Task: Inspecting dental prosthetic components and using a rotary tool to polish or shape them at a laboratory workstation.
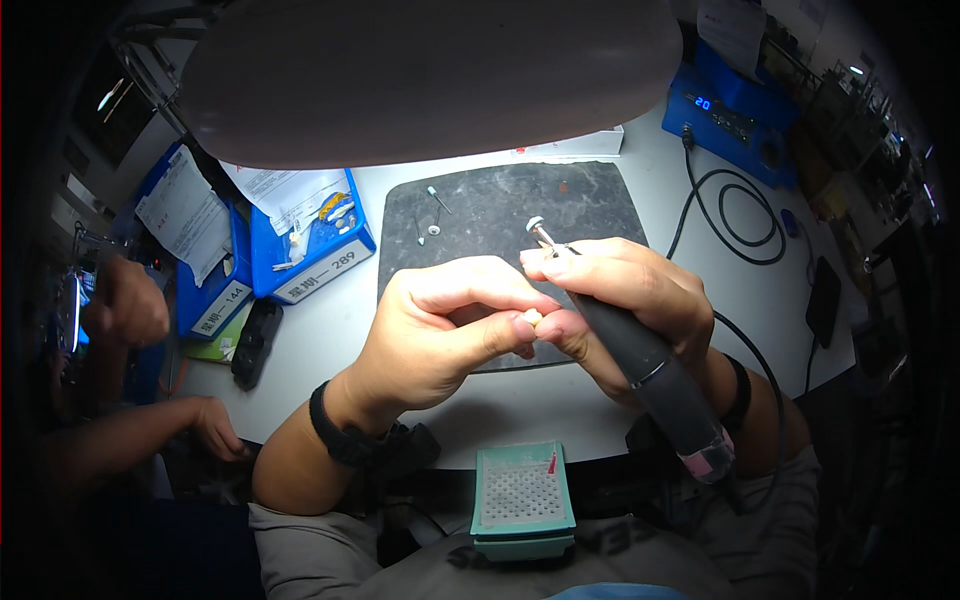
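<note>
My left hand pinches a small cream-coloured tooth-like piece between thumb and forefinger. My right hand is wrapped round a black rotary handpiece, and its thumb rests against the left fingertips by the piece. From the front of the handpiece a metal shank carries a pale, rounded bit, which points up and away, apart from the tooth-like piece. Both hands are over the near part of a dark mat. Fingers cover most of the piece.
Loose bits lie on the mat. Blue trays with papers stand left, beside a black case. A blue control box and coiled cable are right. A lamp hood hangs above; a green perforated tray sits near me. Another person's hands show left.
</note>
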